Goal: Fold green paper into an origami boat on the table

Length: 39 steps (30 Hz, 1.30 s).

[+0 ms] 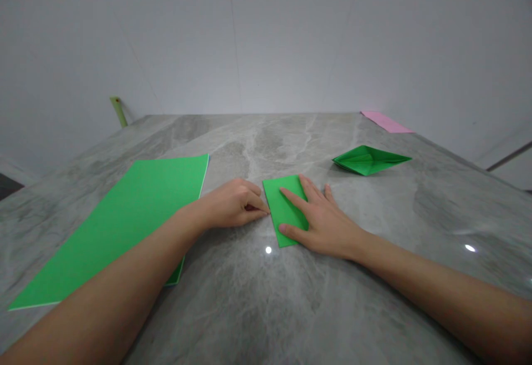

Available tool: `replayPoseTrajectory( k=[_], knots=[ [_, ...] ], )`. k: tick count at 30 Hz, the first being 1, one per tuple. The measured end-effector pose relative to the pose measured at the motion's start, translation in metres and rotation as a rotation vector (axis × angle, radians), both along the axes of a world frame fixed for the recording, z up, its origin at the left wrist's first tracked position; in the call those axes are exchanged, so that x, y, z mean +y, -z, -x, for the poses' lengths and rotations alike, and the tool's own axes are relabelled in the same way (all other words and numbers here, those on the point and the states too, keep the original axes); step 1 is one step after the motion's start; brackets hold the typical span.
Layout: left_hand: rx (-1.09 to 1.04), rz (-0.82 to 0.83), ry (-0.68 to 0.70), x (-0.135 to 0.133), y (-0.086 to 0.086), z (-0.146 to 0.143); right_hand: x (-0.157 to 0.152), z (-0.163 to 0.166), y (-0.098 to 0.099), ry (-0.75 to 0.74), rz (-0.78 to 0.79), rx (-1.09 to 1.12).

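Note:
A small green folded paper (pixel 276 199) lies on the grey marbled table in front of me. My left hand (pixel 236 203) is closed in a pinch, its thumb and fingertip at the left edge of this paper. Spread flat over the paper's right part is my right hand (pixel 322 218), fingers apart and pressing down, hiding that side. Beyond it, to the right, rests a green origami boat (pixel 368 161) with pointed ends.
A stack of large green paper sheets (pixel 158 199) lies on the left, partly under my left forearm. Pink paper (pixel 388 122) sits at the far right table edge. A yellow-green strip-like object (pixel 118 112) stands by the wall at the far left.

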<state>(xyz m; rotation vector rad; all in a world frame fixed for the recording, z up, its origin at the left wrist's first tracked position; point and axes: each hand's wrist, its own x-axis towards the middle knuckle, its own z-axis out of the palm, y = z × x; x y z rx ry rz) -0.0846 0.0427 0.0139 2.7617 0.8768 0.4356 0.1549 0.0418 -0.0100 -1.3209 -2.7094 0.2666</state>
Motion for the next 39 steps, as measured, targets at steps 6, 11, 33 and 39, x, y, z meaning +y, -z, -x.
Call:
replayPoseTrajectory(
  k=[6, 11, 33, 39],
  knots=[
    [-0.011, -0.003, -0.106, 0.0, 0.003, 0.0, 0.0, -0.001, 0.0, -0.017, 0.006, 0.017],
    [0.039, -0.014, -0.176, -0.005, -0.001, -0.008, -0.001, -0.001, 0.0, -0.017, 0.008, 0.025],
    [0.44, 0.369, -0.707, -0.034, 0.004, -0.034, 0.0, -0.001, 0.0, -0.02, 0.007, 0.025],
    [0.421, 0.36, -0.72, -0.033, 0.006, -0.034, -0.001, 0.0, -0.001, -0.026, 0.009, 0.024]
  ],
)
